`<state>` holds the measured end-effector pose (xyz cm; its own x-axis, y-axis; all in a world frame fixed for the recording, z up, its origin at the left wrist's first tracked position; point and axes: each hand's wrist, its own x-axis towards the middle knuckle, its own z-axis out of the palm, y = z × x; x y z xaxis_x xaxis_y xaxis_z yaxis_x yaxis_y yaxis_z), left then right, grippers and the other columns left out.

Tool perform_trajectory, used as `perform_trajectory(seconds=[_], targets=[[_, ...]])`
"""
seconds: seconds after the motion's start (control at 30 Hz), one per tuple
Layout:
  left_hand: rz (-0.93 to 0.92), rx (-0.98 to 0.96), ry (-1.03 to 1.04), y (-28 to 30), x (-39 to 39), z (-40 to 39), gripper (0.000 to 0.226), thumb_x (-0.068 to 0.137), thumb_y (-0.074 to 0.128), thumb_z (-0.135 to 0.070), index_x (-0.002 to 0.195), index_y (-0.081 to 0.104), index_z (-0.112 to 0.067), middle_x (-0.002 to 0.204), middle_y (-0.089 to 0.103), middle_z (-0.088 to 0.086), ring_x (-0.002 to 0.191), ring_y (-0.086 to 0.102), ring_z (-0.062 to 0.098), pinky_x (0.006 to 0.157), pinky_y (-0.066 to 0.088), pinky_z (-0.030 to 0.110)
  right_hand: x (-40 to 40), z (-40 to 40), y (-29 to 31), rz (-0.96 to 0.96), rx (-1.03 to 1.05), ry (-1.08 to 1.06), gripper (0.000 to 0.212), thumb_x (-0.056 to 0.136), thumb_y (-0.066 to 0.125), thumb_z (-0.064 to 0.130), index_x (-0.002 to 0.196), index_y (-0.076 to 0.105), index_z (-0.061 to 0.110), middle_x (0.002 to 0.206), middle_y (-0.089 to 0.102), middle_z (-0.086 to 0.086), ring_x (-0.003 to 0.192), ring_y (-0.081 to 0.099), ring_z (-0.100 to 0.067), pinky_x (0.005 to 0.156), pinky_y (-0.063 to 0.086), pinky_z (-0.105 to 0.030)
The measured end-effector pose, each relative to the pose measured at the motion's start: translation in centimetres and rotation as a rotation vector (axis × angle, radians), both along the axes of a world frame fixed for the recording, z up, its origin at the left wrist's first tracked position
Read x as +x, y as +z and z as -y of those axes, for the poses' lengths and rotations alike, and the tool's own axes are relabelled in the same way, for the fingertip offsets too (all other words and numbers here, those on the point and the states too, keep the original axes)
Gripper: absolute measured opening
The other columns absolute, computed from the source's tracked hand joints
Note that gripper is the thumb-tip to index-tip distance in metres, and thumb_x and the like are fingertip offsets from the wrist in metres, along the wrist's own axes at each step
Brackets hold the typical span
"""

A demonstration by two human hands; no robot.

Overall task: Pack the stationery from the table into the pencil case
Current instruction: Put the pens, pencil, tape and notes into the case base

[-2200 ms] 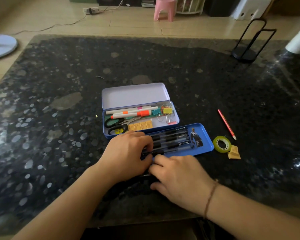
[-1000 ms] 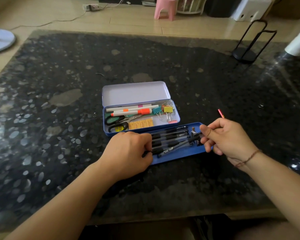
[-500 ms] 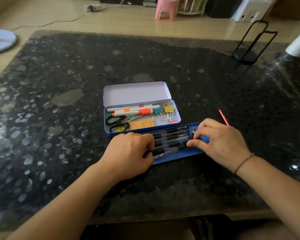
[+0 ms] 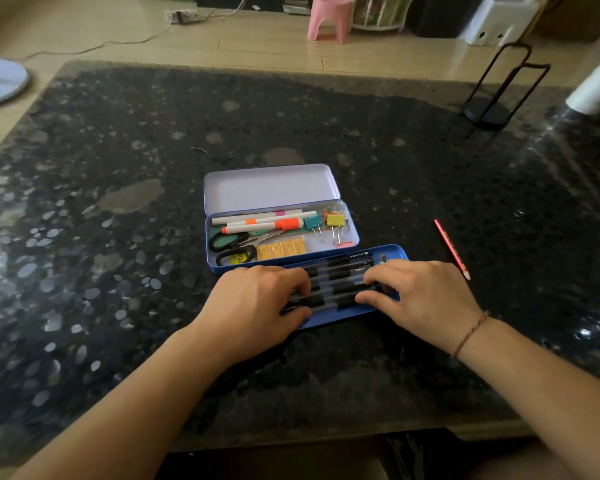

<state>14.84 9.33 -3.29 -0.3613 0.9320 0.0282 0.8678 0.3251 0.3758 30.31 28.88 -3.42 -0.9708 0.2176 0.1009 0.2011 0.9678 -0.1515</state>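
The open metal pencil case (image 4: 271, 188) lies mid-table with its lid back, holding highlighters (image 4: 264, 221), scissors (image 4: 232, 245), binder clips (image 4: 335, 221) and yellow erasers (image 4: 284, 249). Just in front lies its blue inner tray (image 4: 397, 252) with several black pens (image 4: 340, 271) in a row. My left hand (image 4: 253, 306) curls over the pens' left ends, thumb at the tray's near edge. My right hand (image 4: 420, 299) rests its fingertips on the pens' right ends. A red pencil (image 4: 451, 247) lies loose on the table, right of the tray.
A black wire stand (image 4: 489, 109) is at the far right of the dark speckled table (image 4: 118, 271). A white roll (image 4: 596, 88) pokes in at the right edge. Beyond the table are a pink stool (image 4: 329, 19) and a floor cable.
My right hand slid left along the tray from its right end and now lies flatter on the pens. The pens lie straighter in a row. My left hand stayed put.
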Motion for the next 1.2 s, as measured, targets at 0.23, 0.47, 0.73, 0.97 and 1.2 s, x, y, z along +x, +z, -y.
perform_trajectory(seconds=[0.23, 0.47, 0.73, 0.97, 1.2], targets=[[0.008, 0.061, -0.044, -0.2, 0.0, 0.1, 0.021, 0.083, 0.061, -0.044, 0.103, 0.065, -0.038, 0.066, 0.034, -0.025, 0.06, 0.041, 0.002, 0.051, 0.03, 0.014, 0.1, 0.1, -0.1, -0.051, -0.038, -0.032, 0.022, 0.087, 0.053, 0.044, 0.092, 0.068, 0.029, 0.083, 0.065, 0.01, 0.067, 0.062, -0.01, 0.052, 0.05, -0.027], [-0.013, 0.071, -0.041, -0.3, 0.2, 0.2, 0.022, 0.082, 0.06, -0.046, 0.1, 0.066, -0.035, 0.091, 0.056, -0.017, 0.069, 0.057, 0.006, 0.053, 0.047, 0.025, -0.3, -1.5, 0.3, 0.053, -0.236, -0.163, 0.003, 0.088, 0.06, 0.038, 0.086, 0.062, 0.037, 0.084, 0.058, 0.017, 0.076, 0.054, -0.003, 0.066, 0.045, -0.023], [-0.041, 0.073, -0.023, -0.6, 0.2, 0.1, 0.023, 0.081, 0.063, -0.048, 0.096, 0.07, -0.031, 0.106, 0.056, -0.016, 0.073, 0.06, 0.008, 0.054, 0.049, 0.026, -1.1, -2.7, 1.2, -0.054, -0.211, -0.377, 0.018, 0.086, 0.06, 0.046, 0.077, 0.06, 0.03, 0.069, 0.061, 0.01, 0.065, 0.058, -0.011, 0.059, 0.048, -0.028], [-0.046, 0.086, -0.014, -0.6, 0.2, 0.2, 0.028, 0.081, 0.063, -0.048, 0.103, 0.067, -0.032, 0.108, 0.058, -0.015, 0.076, 0.063, 0.011, 0.054, 0.049, 0.027, 1.4, -8.8, -0.6, 0.227, -0.117, -0.91, 0.034, 0.085, 0.065, 0.046, 0.106, 0.059, 0.02, 0.093, 0.063, -0.002, 0.077, 0.06, -0.018, 0.058, 0.049, -0.032], [-0.041, 0.086, 0.013, -0.7, 0.4, 0.3, 0.03, 0.08, 0.064, -0.049, 0.105, 0.067, -0.033, 0.108, 0.058, -0.015, 0.076, 0.063, 0.011, 0.056, 0.048, 0.025, 1.1, -5.5, 2.2, -0.071, -0.131, -0.466, 0.008, 0.09, 0.059, 0.03, 0.096, 0.063, 0.025, 0.094, 0.059, 0.005, 0.081, 0.056, -0.017, 0.064, 0.046, -0.033]])
